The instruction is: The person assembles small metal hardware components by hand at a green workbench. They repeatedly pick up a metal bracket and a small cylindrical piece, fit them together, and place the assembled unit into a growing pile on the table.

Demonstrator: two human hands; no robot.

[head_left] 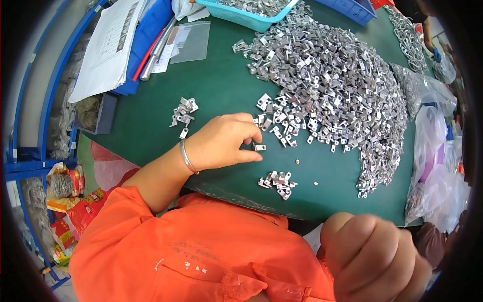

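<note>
My left hand [226, 141] rests over the green tabletop, thumb and forefinger apart and curved. Between their tips lies a small silver metal bracket [259, 147] with a hole; no grip on it shows. Just beyond the fingers spreads a large heap of the same brackets [332, 80]. Small groups of brackets lie left of the hand [184, 111] and nearer my body [277, 184]. My right hand [375, 256] is raised at the lower right, close to the camera, closed in a fist; whatever its fingers hold, if anything, is hidden.
A turquoise basket [246, 19] of metal parts and a blue bin [347, 9] stand at the far edge. Papers [105, 50] and a clear plastic sleeve [191, 43] lie far left. Filled plastic bags [432, 151] line the right edge. Blue shelving [43, 95] is at left.
</note>
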